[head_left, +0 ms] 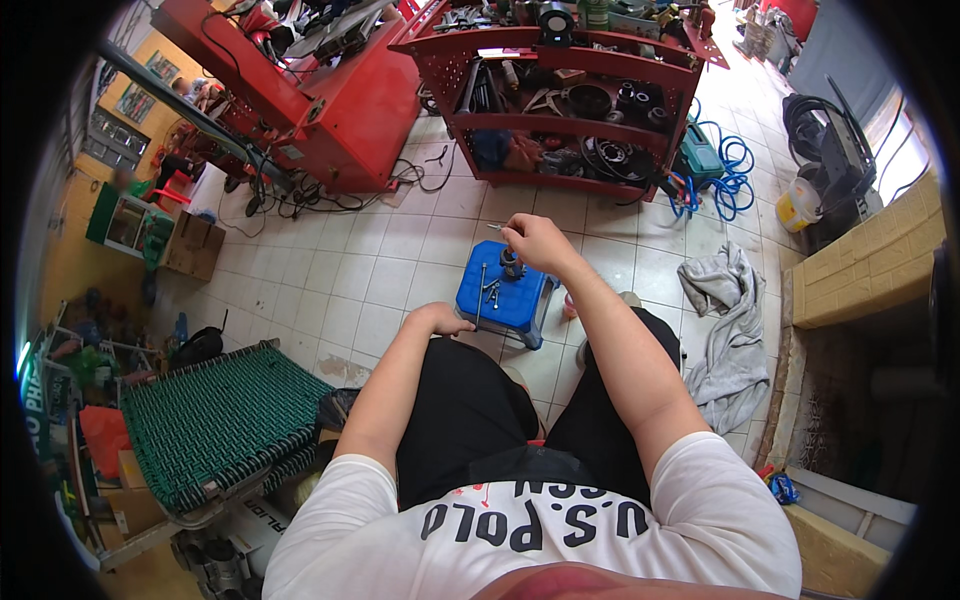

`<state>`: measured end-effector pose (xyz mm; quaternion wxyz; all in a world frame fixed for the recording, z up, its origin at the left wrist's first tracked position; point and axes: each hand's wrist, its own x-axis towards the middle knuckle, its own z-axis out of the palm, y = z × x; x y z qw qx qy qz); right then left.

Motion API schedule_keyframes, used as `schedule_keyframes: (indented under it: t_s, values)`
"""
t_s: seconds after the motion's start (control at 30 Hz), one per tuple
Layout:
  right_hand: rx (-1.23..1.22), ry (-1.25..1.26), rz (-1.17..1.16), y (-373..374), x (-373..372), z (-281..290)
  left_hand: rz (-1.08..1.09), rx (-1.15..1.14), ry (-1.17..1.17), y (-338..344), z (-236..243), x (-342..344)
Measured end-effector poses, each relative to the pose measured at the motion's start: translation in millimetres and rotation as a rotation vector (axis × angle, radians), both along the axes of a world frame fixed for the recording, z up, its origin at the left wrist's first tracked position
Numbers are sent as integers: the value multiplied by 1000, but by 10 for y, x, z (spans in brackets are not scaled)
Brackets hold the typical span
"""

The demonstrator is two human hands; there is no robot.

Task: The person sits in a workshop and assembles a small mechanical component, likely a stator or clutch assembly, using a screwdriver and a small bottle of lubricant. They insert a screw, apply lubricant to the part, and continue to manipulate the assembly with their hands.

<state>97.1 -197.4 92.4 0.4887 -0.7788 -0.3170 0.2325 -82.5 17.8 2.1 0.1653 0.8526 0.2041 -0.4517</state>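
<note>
Red shelving (pixel 570 128) holds parts (pixel 613 157); right grip (pixel 537 243) pinches a metallic piece (pixel 495 227), left grip (pixel 439 319) unclear.

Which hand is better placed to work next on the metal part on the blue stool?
Probably the right hand: it is right at the metal part on the blue stool. The left hand is by the stool's near-left corner, farther from the part.

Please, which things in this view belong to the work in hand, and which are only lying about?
Seem part of the work:
thin piece in the right hand
dark metal part
bolts
blue stool

Just lying about:
grey cloth
green woven seat
bucket
</note>
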Motion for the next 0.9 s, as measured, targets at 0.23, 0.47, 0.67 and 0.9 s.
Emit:
schedule_keyframes:
  t_s: [0.23,0.47,0.67,0.9]
  values:
    - [-3,-33,-6,-28,35,-65,-68,44,27,-63,59,32]
    - [-3,-24,7,-3,11,-10,-47,23,5,-40,33,26]
    - [10,-17,-5,-9,32,-32,43,28,-76,-4,38,9]
    - [18,6,-4,13,21,-49,162,27,-240,140,-84,-60]
